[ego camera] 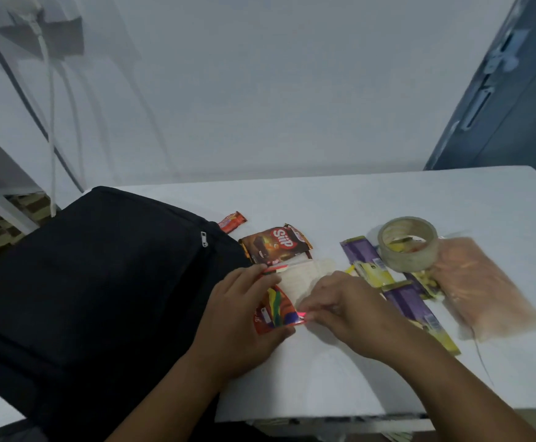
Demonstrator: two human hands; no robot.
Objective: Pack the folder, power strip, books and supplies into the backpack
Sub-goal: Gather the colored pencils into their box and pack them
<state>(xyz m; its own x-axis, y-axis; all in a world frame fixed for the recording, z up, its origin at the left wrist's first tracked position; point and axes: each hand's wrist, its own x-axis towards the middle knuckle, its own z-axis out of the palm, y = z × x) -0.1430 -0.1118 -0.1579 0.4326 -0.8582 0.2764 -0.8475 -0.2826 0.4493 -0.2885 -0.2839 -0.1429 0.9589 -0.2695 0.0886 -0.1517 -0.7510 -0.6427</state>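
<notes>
While the black fabric backpack (78, 282) lies left, both hands grip one packet.
Left hand (238, 317) and right hand (340, 307) pinch the red-and-yellow foil snack packet (276, 307), its long axis running away from the person; the left hand is nearer the bag.

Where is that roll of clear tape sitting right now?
The tape roll stands on the white table, right of both hands, resting over the purple-and-yellow snack wrappers with a clear orange-tinted bag just to its right.

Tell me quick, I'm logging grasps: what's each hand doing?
Left hand: grips the colourful packet.
Right hand: pinches the same packet's lower right corner.
</notes>
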